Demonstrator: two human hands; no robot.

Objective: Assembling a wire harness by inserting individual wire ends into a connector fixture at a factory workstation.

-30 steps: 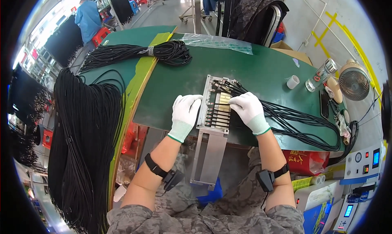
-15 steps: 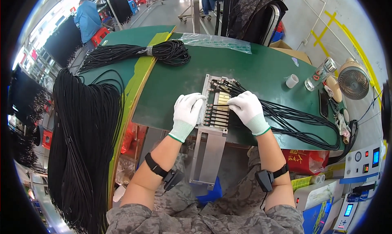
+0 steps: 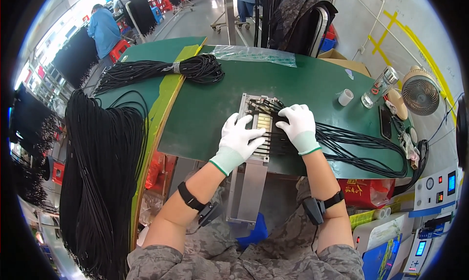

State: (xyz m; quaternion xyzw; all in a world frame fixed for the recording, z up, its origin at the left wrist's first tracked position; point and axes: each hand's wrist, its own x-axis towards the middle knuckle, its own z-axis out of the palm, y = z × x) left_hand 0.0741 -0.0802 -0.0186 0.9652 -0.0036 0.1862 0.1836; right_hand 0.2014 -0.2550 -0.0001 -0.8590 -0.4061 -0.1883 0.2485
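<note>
A metal fixture (image 3: 255, 168) with a row of slots lies across the near table edge, its lower end jutting toward me. Black cables (image 3: 342, 131) have their ends in the slots and trail off to the right. My left hand (image 3: 237, 139), in a white glove, rests over the fixture with fingers spread, its fingertips on the cable ends and hiding part of them. Just right of the fixture is my gloved right hand (image 3: 299, 125), its thumb and forefinger apart above the cables. No cable shows between those fingers. Pale yellow blocks (image 3: 264, 121) show in the fixture's middle.
A tied cable bundle (image 3: 146, 75) lies at the back left; a thick cable hank (image 3: 97, 182) hangs at left. To the right are a tape roll (image 3: 346, 97), a glass bottle (image 3: 380, 87), a phone (image 3: 385, 122) and a fan (image 3: 420, 95). A plastic bag (image 3: 254, 55) lies at the back.
My left hand has moved right from the fixture's left edge onto the cable ends, its fingers spreading. My right hand has opened from a pinch on a cable and moved slightly up.
</note>
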